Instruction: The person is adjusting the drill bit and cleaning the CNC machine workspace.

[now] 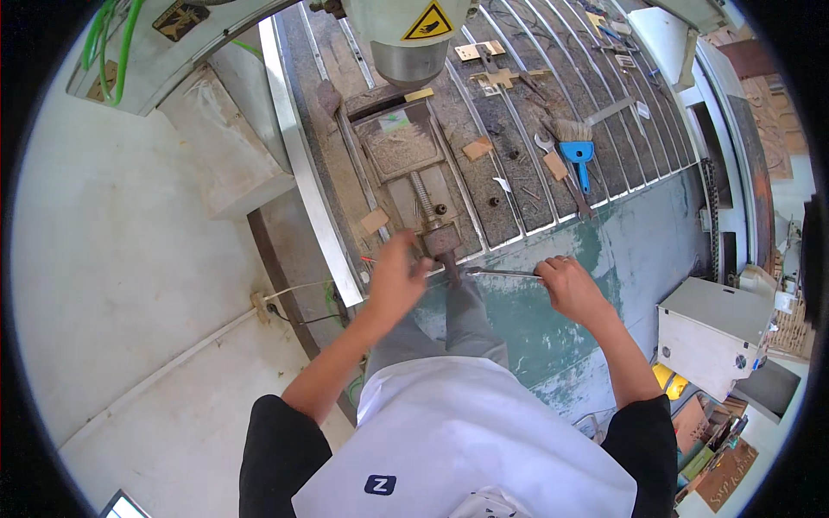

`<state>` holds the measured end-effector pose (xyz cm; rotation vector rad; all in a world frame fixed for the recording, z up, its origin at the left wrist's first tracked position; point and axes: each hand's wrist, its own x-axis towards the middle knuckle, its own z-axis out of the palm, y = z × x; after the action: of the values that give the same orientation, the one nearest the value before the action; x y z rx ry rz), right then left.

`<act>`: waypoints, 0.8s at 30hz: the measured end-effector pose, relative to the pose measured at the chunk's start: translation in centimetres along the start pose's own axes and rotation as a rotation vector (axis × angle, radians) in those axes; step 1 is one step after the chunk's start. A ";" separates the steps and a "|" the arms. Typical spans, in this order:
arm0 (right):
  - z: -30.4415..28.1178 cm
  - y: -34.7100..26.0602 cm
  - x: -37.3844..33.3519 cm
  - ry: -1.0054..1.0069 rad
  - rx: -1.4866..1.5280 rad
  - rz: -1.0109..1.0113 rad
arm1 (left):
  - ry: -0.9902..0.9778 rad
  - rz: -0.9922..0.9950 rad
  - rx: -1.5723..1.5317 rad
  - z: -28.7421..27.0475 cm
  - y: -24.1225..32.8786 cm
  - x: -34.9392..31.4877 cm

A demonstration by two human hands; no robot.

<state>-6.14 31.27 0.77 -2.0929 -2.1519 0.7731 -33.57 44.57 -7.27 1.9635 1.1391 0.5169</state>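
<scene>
My right hand [570, 287] is closed round the end of a long metal wrench [505, 274]. The wrench points left, and its head lies close beside the square screw end [449, 266] of a bench vise. The vise [440, 239] is a worn brown metal one, fixed on the slatted machine bed, with a threaded screw [420, 192] showing. My left hand [397, 276] is slightly blurred, just left of the screw end, with its fingers curved and apart. Nothing shows in it; whether its fingertips touch the vise is unclear.
A machine spindle [410, 60] hangs over the dusty bed. On the bed lie a blue dustpan [579, 157], a brush [572, 130], another wrench [553, 157], brass-coloured plates [496, 78] and small wooden pieces [477, 148]. A grey metal box [717, 324] stands at right; a cable [302, 319] runs at left.
</scene>
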 end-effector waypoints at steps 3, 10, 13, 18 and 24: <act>0.3 0.4 1.0 -0.022 0.016 -0.059 | 0.057 -0.124 -0.078 -2.8 -2.1 0.3; 0.3 0.7 1.8 -0.055 0.011 -0.106 | 0.015 -0.161 -0.061 -2.5 -0.9 0.0; 0.3 0.4 2.1 -0.060 -0.007 -0.104 | -0.056 -0.152 -0.099 -1.7 0.6 0.2; 0.5 -0.6 2.3 -0.085 -0.031 -0.083 | -0.117 -0.019 -0.093 -0.5 1.2 0.4; 1.3 0.3 3.7 -0.093 -0.187 -0.101 | -0.285 0.224 -0.002 3.6 3.1 0.1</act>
<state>-6.69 34.39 -1.62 -2.0473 -2.4456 0.6973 -29.43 42.24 -7.00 2.0961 0.7466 0.3377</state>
